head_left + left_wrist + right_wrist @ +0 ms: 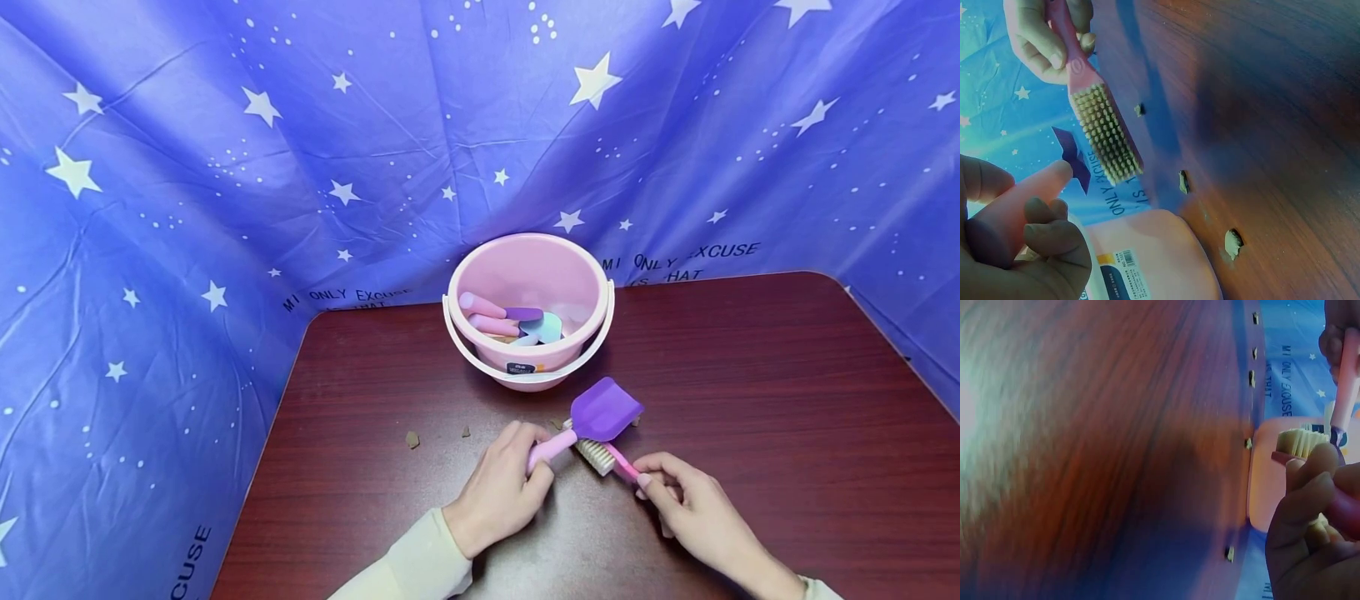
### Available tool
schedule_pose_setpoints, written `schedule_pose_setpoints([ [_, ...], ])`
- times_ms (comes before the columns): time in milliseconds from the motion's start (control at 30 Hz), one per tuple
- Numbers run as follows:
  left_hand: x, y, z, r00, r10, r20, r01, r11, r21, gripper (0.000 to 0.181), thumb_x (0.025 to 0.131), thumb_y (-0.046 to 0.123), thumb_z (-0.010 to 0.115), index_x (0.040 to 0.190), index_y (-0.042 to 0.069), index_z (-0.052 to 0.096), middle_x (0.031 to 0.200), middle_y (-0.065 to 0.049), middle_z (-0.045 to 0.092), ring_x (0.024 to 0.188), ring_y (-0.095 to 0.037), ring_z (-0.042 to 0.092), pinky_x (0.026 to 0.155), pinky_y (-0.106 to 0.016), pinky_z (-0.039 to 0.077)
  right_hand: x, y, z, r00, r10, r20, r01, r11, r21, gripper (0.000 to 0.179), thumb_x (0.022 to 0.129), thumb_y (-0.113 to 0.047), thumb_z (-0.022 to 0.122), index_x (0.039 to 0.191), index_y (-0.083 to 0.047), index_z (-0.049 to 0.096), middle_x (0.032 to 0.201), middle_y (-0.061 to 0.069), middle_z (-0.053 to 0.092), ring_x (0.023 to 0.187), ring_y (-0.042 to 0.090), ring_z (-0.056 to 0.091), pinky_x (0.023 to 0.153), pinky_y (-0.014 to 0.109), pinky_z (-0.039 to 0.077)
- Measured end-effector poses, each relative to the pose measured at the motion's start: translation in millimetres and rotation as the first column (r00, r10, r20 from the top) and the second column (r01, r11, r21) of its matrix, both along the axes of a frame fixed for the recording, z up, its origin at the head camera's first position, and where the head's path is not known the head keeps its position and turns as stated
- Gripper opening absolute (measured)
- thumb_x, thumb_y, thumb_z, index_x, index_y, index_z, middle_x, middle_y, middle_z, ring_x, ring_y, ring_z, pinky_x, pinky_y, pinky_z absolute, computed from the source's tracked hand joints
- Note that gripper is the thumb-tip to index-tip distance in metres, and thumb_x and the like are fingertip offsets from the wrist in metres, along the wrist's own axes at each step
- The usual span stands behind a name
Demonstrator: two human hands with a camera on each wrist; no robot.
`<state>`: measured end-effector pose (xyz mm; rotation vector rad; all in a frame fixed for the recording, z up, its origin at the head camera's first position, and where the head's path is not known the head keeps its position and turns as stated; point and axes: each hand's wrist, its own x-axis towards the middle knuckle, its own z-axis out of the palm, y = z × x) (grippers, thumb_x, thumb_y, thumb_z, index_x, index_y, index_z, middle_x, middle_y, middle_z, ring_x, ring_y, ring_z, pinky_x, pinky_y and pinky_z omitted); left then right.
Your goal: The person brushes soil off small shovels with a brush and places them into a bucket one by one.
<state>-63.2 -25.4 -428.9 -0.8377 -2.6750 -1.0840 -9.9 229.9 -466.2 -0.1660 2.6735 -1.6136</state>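
My left hand (pixel 504 482) grips the pink handle of a small shovel with a purple scoop (pixel 606 410), held above the table in front of the bucket. In my right hand (pixel 693 508) is a pink scrub brush (pixel 597 457) with cream bristles, held by its handle. The brush head overlaps the underside of the scoop in the head view. The left wrist view shows the brush's bristles (pixel 1105 134) facing that camera, apart from the shovel handle (pixel 1019 209). Small brownish crumbs (pixel 412 439) lie scattered on the table near the hands.
A pink bucket (pixel 528 377) with a white handle stands at the back of the dark red wooden table (pixel 360 367). Inside it are several pink-handled tools (pixel 491 325) and a light teal piece (pixel 551 327). Behind hangs a blue star-patterned curtain (pixel 420 125).
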Motion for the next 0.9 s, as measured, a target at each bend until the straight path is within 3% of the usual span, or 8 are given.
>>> schedule_pose_setpoints([
  [133,0.6,0.3,-0.6,1.0,-0.004,0.002,0.004,1.0,0.007,0.022,0.078,0.01,0.055,0.099,0.015,0.061,0.086,0.009,0.052,0.071,-0.004,0.048,0.065,-0.017,0.042,0.8,-3,-0.6,0.999,0.04,-0.004,-0.04,0.998,-0.057,0.011,0.097,-0.008,0.053,0.104,-0.01,0.06,0.076,0.004,0.062,0.042,0.009,0.05,0.039,0.026,0.04],
  [500,1.4,0.2,-2.6,1.0,-0.014,0.002,0.014,1.0,0.002,0.023,0.077,0.01,0.056,0.098,0.015,0.061,0.085,0.009,0.051,0.072,-0.004,0.047,0.065,-0.016,0.04,0.9,1,-0.9,0.998,0.023,0.05,-0.016,0.99,-0.141,0.016,0.099,-0.01,0.049,0.11,-0.003,0.057,0.079,0.011,0.063,0.042,0.014,0.051,0.035,0.028,0.04],
  [900,1.0,-1.7,-3.8,1.0,-0.025,0.016,0.026,1.0,-0.003,0.023,0.077,0.011,0.056,0.099,0.015,0.061,0.084,0.009,0.051,0.071,-0.003,0.046,0.063,-0.015,0.039,-3.6,14,-1.2,0.998,-0.036,0.049,0.041,0.993,-0.112,0.019,0.099,-0.011,0.048,0.113,-0.001,0.056,0.08,0.011,0.065,0.044,0.015,0.053,0.037,0.031,0.042],
])
